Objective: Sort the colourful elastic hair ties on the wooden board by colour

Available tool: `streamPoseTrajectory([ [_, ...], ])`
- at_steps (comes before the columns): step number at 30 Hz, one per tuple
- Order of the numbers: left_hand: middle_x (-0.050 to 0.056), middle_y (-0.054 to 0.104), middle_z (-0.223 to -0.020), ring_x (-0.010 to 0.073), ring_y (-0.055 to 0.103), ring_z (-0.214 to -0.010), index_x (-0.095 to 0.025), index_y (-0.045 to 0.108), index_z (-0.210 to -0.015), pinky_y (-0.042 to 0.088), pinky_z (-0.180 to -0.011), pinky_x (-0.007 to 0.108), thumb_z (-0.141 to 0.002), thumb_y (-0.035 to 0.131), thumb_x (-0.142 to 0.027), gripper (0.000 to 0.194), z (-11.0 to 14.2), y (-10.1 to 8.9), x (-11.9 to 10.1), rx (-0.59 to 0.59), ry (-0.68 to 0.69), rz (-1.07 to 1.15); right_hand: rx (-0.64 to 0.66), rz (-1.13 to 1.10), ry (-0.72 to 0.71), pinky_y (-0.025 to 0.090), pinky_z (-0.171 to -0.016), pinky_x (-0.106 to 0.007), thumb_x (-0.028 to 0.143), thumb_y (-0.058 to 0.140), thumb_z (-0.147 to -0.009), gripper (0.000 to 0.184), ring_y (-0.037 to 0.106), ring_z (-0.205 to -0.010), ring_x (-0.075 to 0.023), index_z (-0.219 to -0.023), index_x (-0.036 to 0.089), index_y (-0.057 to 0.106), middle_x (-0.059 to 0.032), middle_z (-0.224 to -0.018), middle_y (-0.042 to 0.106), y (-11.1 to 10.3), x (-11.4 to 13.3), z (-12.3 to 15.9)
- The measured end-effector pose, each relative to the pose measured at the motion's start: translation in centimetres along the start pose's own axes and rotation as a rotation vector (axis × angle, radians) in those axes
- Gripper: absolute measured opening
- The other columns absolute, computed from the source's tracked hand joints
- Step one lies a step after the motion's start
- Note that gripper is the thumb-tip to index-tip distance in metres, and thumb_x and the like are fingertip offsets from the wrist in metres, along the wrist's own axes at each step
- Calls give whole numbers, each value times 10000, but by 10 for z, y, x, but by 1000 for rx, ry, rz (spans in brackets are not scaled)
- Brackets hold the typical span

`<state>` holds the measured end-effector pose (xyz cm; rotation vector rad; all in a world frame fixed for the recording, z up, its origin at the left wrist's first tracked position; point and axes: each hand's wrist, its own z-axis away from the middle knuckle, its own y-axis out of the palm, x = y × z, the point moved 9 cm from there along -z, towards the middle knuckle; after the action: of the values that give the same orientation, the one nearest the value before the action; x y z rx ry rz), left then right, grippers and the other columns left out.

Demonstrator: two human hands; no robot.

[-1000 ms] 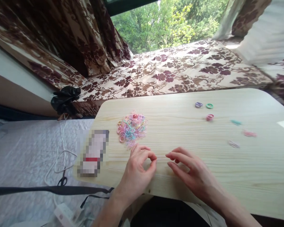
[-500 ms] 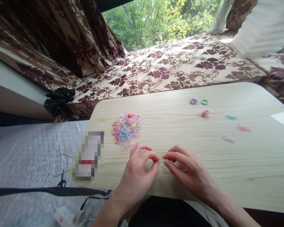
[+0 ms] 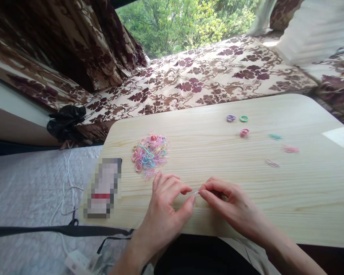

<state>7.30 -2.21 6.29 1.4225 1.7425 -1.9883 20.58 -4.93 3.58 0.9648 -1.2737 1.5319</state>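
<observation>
Between my two hands is a tiny pale rubber band [image 3: 195,193], partly hidden by fingertips. My right hand [image 3: 232,198] pinches it between thumb and index finger. My left hand [image 3: 169,202] is just to its left, thumb and index finger parted around the band's near end; whether they touch it I cannot tell. Beyond my left hand lies a tangled pile of colourful rubber bands and small hair ties [image 3: 151,154]. Small sorted groups sit to the right: purple hair ties [image 3: 231,118], green ones [image 3: 244,118], pink ones [image 3: 244,133], and teal [image 3: 275,136], pink [image 3: 291,149] and pale lilac rubber bands [image 3: 272,163].
The light wooden table [image 3: 206,149] has a pixelated rectangular object [image 3: 103,187] at its left edge and a white patch [image 3: 339,136] at the right. Beyond is a floral-covered ledge [image 3: 189,84]. Scissors [image 3: 73,222], cables and a power strip [image 3: 77,261] lie at left.
My right hand has come left to my left hand and closed on the pale rubber band. My left thumb and index finger have parted from their pinch. The view has shifted slightly.
</observation>
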Motion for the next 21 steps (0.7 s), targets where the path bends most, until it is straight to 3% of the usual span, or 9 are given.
streamPoseTrajectory([
  [7,-10,607,-786,179,551,-939,-223,557,-753,225,-1124,478,-915,491,-231,175,-3,9,-1,80,-35,6,0,5,-14,412,-577,-249,342,522,-889,287,546,-648,-123,-677,200,653,-5,-672,606,0,0,3],
  [14,-4,604,-805,170,554,-910,-218,558,-757,363,-1014,382,-933,474,-257,198,-2,10,1,115,-106,109,-138,174,-193,488,-605,-225,282,598,-864,141,610,-715,-113,-957,228,690,-14,-851,657,-16,2,15],
  [21,10,610,-842,166,546,-915,-212,579,-754,424,-887,320,-935,484,-266,212,-7,16,-4,132,-153,192,-247,274,-423,510,-657,-215,209,628,-859,99,623,-749,-108,-954,205,657,-20,-858,644,-20,22,33],
])
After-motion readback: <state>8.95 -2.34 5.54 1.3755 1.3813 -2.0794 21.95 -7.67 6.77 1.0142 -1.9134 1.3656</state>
